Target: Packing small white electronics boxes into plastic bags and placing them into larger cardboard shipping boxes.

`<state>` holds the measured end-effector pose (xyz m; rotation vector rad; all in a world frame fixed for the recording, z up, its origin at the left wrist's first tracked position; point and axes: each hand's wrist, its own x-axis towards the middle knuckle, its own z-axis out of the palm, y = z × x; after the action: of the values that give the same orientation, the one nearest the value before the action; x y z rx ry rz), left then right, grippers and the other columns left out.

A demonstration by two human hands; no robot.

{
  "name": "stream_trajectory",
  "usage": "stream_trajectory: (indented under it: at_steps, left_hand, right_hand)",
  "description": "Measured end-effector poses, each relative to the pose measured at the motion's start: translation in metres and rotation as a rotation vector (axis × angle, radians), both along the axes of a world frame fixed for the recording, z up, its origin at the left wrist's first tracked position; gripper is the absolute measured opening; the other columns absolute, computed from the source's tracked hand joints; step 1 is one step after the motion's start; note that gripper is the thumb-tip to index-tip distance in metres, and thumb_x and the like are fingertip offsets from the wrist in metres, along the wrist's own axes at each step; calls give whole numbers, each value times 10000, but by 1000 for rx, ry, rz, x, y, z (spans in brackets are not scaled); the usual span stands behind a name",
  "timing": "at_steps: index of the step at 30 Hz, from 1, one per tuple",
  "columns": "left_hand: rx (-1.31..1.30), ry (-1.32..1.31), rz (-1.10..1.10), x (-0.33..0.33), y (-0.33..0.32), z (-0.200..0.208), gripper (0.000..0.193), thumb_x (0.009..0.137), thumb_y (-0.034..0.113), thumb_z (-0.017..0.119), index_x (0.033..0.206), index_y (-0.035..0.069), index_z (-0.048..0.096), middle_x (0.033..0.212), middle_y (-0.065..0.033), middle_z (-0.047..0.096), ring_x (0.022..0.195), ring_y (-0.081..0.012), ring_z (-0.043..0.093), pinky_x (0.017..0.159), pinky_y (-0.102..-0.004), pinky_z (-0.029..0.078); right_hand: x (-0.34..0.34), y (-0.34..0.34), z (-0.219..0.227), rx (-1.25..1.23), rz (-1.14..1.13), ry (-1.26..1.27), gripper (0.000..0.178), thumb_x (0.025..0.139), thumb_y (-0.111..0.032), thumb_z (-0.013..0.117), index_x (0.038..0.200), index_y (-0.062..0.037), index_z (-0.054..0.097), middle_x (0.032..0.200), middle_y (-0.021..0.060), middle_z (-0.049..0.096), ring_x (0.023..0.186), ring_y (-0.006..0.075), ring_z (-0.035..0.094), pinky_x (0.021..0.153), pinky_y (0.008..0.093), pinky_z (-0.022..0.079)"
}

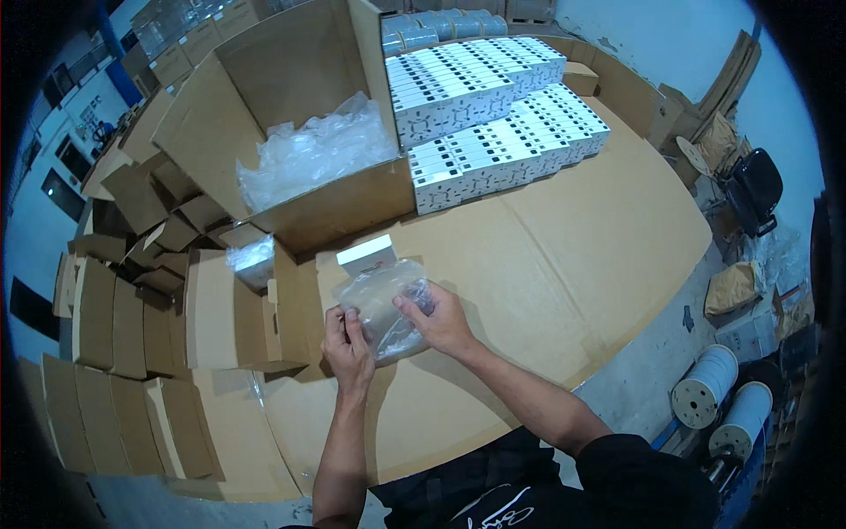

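A clear plastic bag (pixel 381 310) is stretched between my two hands, over the cardboard-covered table. My left hand (pixel 348 351) pinches its left edge, fingers curled. On the other side, my right hand (pixel 442 322) grips the bag with the thumb on top. Just beyond the bag lies a small white box (pixel 367 255), its near part overlapped by the plastic; I cannot tell whether it touches the bag. Left of my hands, a small open carton (pixel 280 309) stands with a plastic-wrapped item (pixel 254 262) at its far end.
Behind my hands is a large open carton (pixel 326 204) with a heap of clear plastic bags (pixel 322 150). Stacked white boxes (pixel 507 145) stand at its right. More open cartons (pixel 110 322) crowd the left. Cable spools (pixel 705 386) sit on the floor at right.
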<state>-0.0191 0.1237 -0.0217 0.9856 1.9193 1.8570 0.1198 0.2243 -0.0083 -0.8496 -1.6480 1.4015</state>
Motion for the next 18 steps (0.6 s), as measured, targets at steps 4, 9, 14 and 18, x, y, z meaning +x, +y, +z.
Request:
stream_trajectory:
  at_steps: [4,9,14,18]
  left_hand:
    - [57,-183,-34,-1,6,12,191,1063,219,566,1027,33,588,824,-1,603,669,-64,537,561,-233,440]
    - [168,-124,100,-17,7,7,197,1053,212,583,1097,21,568,884,-21,630,737,-61,572,579,-226,464]
    - [96,-293,-164,-15,0,18,428,914,53,741,1279,27,519,1079,-57,676,950,-112,650,758,-237,546]
    - [51,-276,-333,-12,0,23,491,846,48,816,1255,32,544,1098,-62,681,984,-136,665,849,-273,550]
  right_hand:
    - [-5,-2,7,27,61,-5,226,967,-186,709,1047,25,707,820,82,738,731,89,645,678,296,530]
    - [-18,2,5,62,160,51,204,966,-172,710,1023,23,717,807,75,740,714,75,631,655,296,523]
    - [-17,3,2,93,61,4,203,998,-184,687,946,12,702,729,9,669,685,55,583,624,256,476]
    - [-13,5,10,113,55,14,215,1003,-205,685,986,9,695,738,1,659,687,53,582,633,249,482]
